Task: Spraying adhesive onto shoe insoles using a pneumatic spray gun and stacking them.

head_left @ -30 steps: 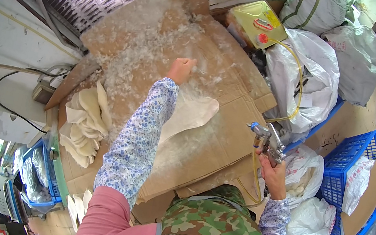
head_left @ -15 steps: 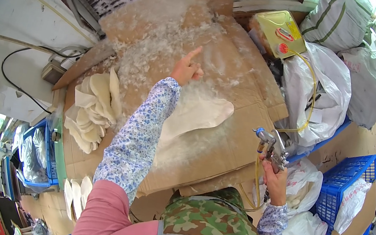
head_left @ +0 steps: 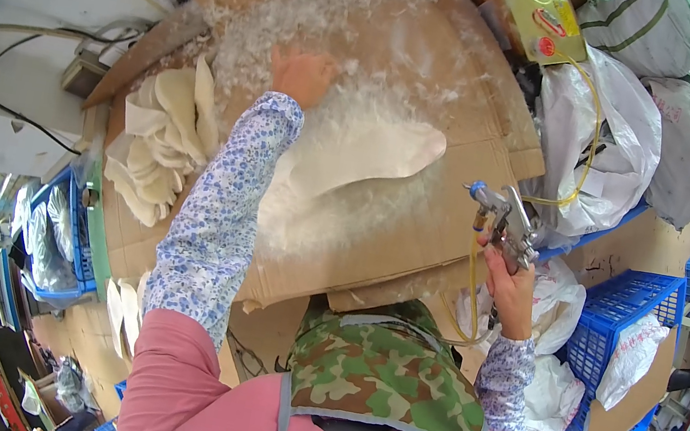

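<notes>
White insole piece (head_left: 356, 155) under flat-open left hand (head_left: 300, 77) (spray gun (head_left: 505, 225) gripped in right hand (head_left: 510, 286)).

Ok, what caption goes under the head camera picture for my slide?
Left hand presses a white insole-shaped sheet on glue-crusted cardboard; right hand holds a spray gun.

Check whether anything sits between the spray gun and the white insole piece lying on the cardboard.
Nothing visible does. The spray gun in the right hand is off the white insole piece's right end, with only bare cardboard between. The left hand rests beyond the piece's far side.
</notes>
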`<act>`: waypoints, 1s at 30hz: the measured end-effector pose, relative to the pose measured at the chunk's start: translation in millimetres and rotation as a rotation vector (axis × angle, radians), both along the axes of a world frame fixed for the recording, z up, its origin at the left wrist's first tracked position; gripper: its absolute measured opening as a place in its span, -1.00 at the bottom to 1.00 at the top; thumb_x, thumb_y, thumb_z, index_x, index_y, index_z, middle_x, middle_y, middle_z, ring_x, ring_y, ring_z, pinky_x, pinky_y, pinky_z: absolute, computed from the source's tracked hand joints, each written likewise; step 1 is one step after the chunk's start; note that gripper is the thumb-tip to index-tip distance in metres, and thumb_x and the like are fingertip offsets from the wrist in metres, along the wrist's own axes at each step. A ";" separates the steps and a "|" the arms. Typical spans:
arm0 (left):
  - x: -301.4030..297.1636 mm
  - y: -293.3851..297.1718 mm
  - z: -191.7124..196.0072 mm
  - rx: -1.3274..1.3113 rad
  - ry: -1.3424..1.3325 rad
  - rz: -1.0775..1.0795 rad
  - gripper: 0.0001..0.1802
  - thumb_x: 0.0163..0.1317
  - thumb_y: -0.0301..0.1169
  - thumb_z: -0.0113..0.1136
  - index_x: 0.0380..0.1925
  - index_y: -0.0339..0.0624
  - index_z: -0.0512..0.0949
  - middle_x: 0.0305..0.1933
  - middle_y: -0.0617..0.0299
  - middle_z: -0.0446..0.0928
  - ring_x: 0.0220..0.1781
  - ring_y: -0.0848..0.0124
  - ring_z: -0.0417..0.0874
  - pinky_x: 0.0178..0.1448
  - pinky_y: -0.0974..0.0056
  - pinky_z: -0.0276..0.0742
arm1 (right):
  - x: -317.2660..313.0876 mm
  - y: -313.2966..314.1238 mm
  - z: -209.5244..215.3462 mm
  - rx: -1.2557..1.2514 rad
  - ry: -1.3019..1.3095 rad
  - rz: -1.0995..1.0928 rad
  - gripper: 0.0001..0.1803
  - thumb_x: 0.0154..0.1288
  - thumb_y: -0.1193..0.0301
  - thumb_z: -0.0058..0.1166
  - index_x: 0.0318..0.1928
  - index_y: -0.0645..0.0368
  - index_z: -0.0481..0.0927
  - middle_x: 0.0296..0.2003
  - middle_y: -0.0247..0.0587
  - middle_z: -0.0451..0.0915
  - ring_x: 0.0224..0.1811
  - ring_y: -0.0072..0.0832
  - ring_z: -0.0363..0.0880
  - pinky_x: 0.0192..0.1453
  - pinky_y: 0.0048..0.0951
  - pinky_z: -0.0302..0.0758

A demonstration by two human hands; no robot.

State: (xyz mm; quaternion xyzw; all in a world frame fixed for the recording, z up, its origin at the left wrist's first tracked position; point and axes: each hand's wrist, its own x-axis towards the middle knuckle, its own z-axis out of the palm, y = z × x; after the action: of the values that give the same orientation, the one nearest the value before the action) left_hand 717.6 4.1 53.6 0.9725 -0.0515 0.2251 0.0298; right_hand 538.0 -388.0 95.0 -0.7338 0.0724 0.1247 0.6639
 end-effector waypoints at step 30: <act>-119.4 -169.2 -99.4 -0.319 0.129 -0.130 -0.54 0.12 -0.43 0.06 0.09 -0.01 0.53 0.11 0.13 0.30 0.26 0.17 0.23 0.35 -0.16 0.07 | 33.0 75.9 -3.3 -0.490 -0.272 0.096 -0.77 0.30 0.50 0.09 -0.09 0.34 0.45 -0.49 -0.18 0.49 -0.45 -0.54 0.39 -0.32 -0.47 0.40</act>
State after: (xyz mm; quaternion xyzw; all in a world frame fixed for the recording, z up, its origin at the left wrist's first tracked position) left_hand 598.2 -165.0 -45.8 0.9625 -0.0758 0.1653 0.2012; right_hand 571.1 -312.0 91.7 -0.8850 -0.0245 0.0351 0.4636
